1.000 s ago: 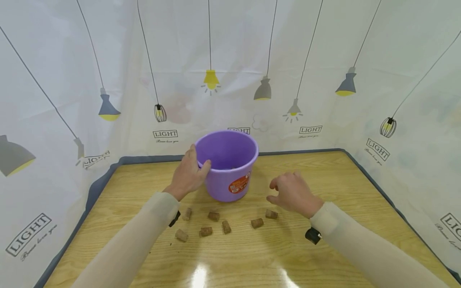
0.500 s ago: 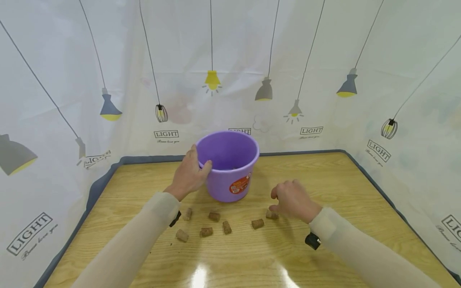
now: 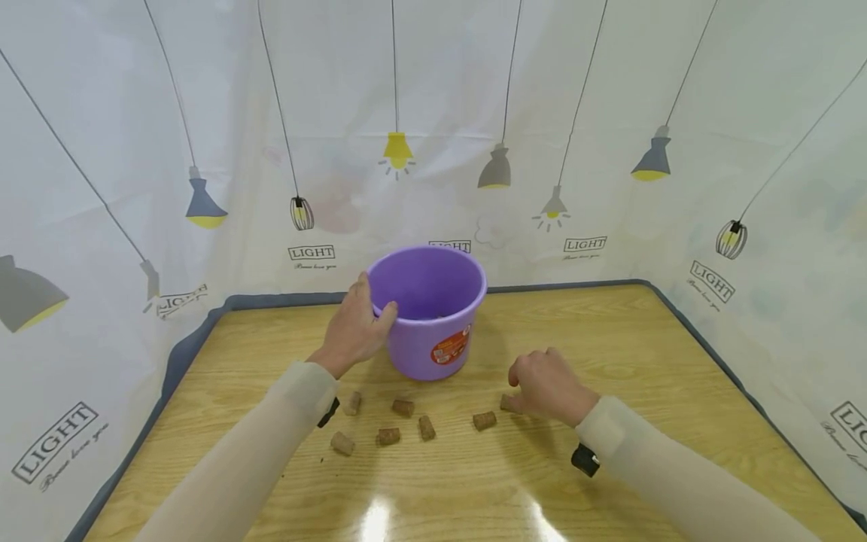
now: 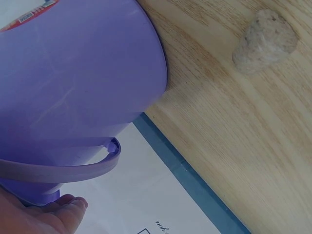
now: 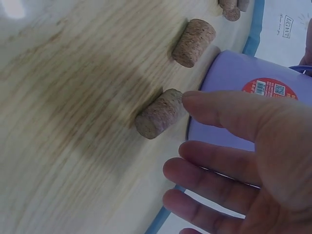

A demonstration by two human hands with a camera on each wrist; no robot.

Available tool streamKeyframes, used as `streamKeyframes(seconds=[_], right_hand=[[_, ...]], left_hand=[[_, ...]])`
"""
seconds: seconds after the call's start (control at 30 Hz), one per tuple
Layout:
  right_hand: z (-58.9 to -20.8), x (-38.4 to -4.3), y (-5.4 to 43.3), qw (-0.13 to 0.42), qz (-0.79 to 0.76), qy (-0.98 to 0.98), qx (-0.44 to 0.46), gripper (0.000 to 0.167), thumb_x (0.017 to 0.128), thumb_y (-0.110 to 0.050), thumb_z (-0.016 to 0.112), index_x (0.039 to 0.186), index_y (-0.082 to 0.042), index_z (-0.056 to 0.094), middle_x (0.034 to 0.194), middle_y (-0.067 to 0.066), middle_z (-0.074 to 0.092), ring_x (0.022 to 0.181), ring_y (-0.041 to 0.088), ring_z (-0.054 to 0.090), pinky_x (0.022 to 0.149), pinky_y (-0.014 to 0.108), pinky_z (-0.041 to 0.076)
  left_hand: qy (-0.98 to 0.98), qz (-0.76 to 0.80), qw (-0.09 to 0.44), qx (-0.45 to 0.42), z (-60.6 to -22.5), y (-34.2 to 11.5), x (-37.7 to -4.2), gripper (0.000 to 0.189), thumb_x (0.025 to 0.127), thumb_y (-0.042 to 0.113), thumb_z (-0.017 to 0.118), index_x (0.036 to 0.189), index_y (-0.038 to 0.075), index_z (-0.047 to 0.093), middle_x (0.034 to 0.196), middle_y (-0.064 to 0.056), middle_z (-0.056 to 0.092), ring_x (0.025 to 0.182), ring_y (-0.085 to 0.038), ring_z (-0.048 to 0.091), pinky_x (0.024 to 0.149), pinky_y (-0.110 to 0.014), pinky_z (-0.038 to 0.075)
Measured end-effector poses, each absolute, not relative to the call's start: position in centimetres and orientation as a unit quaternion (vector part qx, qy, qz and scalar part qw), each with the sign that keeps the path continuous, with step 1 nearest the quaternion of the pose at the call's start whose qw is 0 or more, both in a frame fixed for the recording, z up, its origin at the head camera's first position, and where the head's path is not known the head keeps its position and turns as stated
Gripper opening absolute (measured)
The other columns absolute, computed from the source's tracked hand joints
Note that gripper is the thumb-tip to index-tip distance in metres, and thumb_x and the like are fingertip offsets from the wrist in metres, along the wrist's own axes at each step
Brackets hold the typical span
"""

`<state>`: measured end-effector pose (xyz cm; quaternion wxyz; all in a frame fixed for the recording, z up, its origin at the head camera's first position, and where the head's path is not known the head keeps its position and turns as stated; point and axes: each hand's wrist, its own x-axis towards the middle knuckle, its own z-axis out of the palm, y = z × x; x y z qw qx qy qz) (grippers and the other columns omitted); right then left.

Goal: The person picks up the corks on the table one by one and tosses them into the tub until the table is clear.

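A purple bucket with a red label stands upright at the table's back, and my left hand grips its left rim, thumb over the near edge. In the left wrist view the bucket's handle hangs along its side, above my fingers. My right hand is low over the table right of the bucket, its fingers apart and nothing in its palm. Its thumb tip is right at the end of a cork, which lies on its side. Another cork lies just beyond.
Several more corks lie across the wooden table in front of the bucket, including a pale cork at the left and a darker cork near the middle. A white cloth printed with lamps rises behind the table.
My right hand has moved down towards the rightmost cork and now partly covers it in the head view. The left hand and bucket have stayed in place.
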<state>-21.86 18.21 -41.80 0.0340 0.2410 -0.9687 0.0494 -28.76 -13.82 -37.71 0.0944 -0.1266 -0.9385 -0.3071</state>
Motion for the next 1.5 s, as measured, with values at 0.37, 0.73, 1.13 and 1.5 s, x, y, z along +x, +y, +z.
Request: streamKeyframes(seconds=[0.37,0.73,1.13,1.5], right_hand=[[-42.7,-21.8,18.0,0.029,0.043,-0.967,0.248,0.045,0.084,-0.028,0.08,0.051,-0.021,0.051,0.051,-0.011,0.047,0.054,0.011,0.04,0.061,0.036,0.036],[-43.3,-21.7,17.8,0.017,0.022,-0.97,0.24,0.048,0.088,-0.03,0.079,0.05,-0.023,0.052,0.05,-0.012,0.047,0.053,0.012,0.044,0.066,0.04,0.04],[-43.0,-21.9,18.1,0.045,0.045,-0.966,0.251,0.053,0.087,-0.029,0.079,0.046,-0.023,0.046,0.043,-0.015,0.036,0.049,0.009,0.034,0.06,0.032,0.031],[-41.3,-21.9,18.1,0.127,0.063,-0.947,0.287,0.057,0.083,-0.026,0.082,0.043,-0.024,0.041,0.042,-0.017,0.028,0.048,0.006,0.026,0.056,0.029,0.025]], left_hand=[[-0.939,-0.304,0.099,-0.127,-37.9,-13.9,-28.9,0.09,0.102,0.048,0.044,0.161,-0.008,0.004,0.161,-0.032,0.025,0.145,-0.046,0.035,0.117,-0.059,0.035],[-0.938,-0.305,0.1,-0.129,-37.7,-13.8,-28.7,0.091,0.101,0.048,0.046,0.16,-0.009,0.007,0.16,-0.033,0.026,0.144,-0.047,0.036,0.116,-0.06,0.035],[-0.938,-0.307,0.096,-0.127,-37.7,-13.9,-28.8,0.091,0.102,0.048,0.045,0.161,-0.007,0.003,0.162,-0.032,0.024,0.145,-0.046,0.035,0.117,-0.06,0.034],[-0.937,-0.309,0.101,-0.129,-37.7,-13.9,-28.7,0.09,0.102,0.047,0.046,0.161,-0.008,0.005,0.16,-0.032,0.027,0.143,-0.046,0.037,0.116,-0.06,0.036]])
